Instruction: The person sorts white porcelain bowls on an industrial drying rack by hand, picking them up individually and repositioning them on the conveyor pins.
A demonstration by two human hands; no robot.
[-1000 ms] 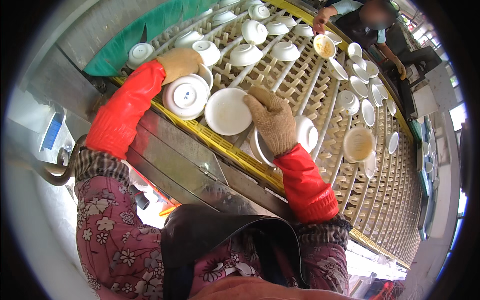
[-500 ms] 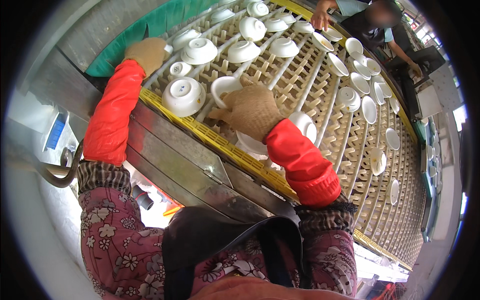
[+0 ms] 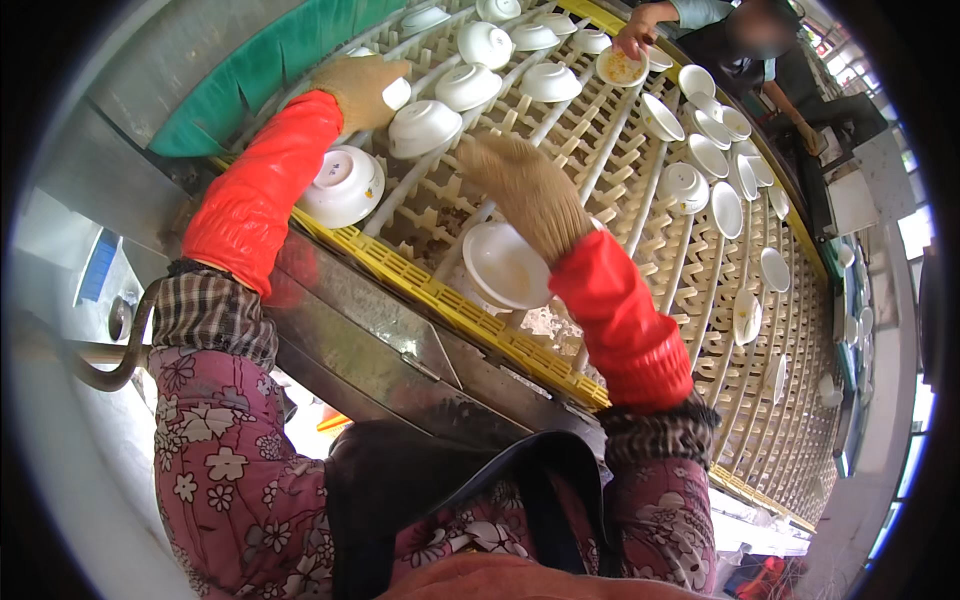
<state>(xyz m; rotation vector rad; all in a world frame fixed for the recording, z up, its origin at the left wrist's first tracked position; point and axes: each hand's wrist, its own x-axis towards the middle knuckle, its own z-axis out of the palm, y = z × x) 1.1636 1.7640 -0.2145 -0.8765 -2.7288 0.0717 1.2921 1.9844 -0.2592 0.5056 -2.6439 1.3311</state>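
Note:
My left hand (image 3: pixel 358 92), in a tan glove, is closed at the edge of a white bowl (image 3: pixel 398 94); much of that bowl is hidden behind the glove. An upturned white bowl (image 3: pixel 424 128) rests on the slatted conveyor (image 3: pixel 425 215) between my two hands. My right hand (image 3: pixel 522 185), gloved the same way, reaches over the belt with its fingers stretched toward that bowl, apart from it. Under my right wrist lies another white bowl (image 3: pixel 503 268), hollow side showing. Beside my left forearm sits an upturned bowl (image 3: pixel 341 187).
Yellow edging (image 3: pixel 440 300) runs along the conveyor's near side. Several more white bowls dot the belt. At the far side, a co-worker's hand (image 3: pixel 640 30) touches a bowl with orange residue (image 3: pixel 622 68). A green flap (image 3: pixel 210 120) hangs at the left.
My left hand has moved right, over the bowls. My right hand has left the bowl it was touching and shifted slightly up. The co-worker's hand has come onto the stained bowl.

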